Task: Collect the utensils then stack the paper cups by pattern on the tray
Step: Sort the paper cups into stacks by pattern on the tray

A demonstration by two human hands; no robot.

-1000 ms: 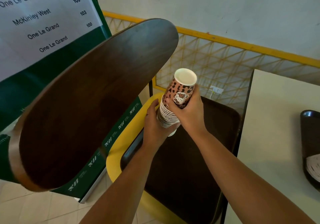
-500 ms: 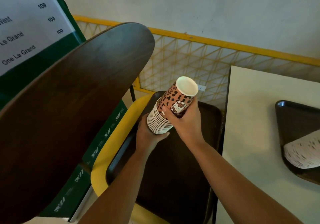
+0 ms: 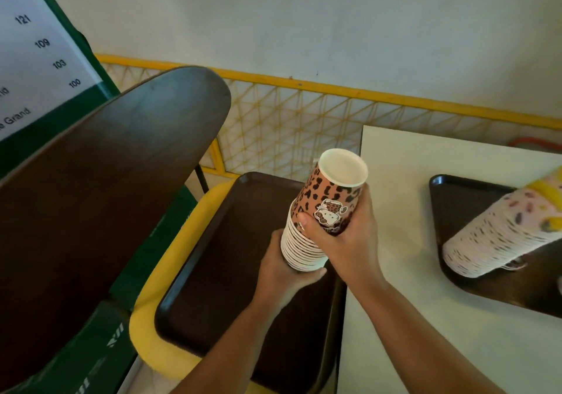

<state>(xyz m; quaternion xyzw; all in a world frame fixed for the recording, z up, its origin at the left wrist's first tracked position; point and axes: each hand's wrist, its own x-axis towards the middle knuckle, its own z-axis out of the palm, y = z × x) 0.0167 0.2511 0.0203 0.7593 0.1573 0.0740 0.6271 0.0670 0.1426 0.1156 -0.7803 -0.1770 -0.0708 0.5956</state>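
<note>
A stack of leopard-print paper cups point(image 3: 327, 205) is held upside down and tilted, above a dark brown tray point(image 3: 219, 272) that lies on a yellow chair seat. My right hand point(image 3: 343, 238) grips the top cup, fingers round its printed side. My left hand point(image 3: 282, 272) cups the rims at the lower end of the stack. On the white table at the right lies a second dark tray point(image 3: 447, 205) with a long stack of pink patterned cups point(image 3: 498, 235) on its side.
The dark wooden chair back point(image 3: 100, 199) rises at the left. A yellow seat point(image 3: 170, 272) carries the near tray. The white table point(image 3: 404, 317) stands right of the chair. A yellow lattice fence point(image 3: 289, 119) and a green signboard point(image 3: 36, 58) stand behind.
The view has swung to the right, so the table and the tray with pink cups show more. Both hands keep hold of the leopard stack, which sits nearer the table edge.
</note>
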